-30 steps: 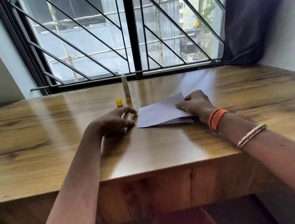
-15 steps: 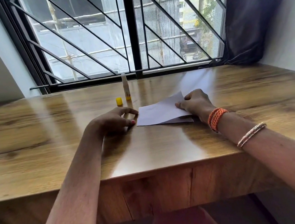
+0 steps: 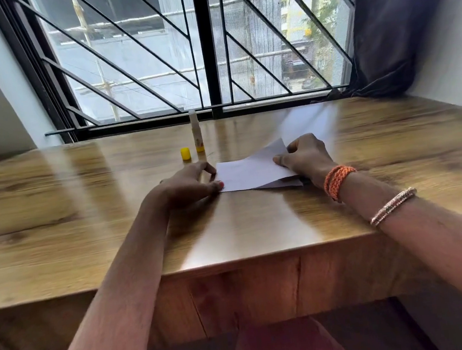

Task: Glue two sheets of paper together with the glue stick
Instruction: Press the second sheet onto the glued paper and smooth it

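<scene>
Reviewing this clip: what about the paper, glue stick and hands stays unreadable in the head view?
- Lower sheet: mostly covered by the top sheet; only a sliver shows.
- Glue between the sheets: hidden, if any.
- Glue stick label and tip: too small.
- Right hand fingertips: tucked under the paper's edge, grip unclear.
- Left hand: whether it touches the paper is too fine to tell.
- Yellow cap: inside unseen.

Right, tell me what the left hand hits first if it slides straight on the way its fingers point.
Probably the paper: the left hand points right, its fingers already at the sheet's left edge. The glue stick and yellow cap stand farther back, off that line.
</scene>
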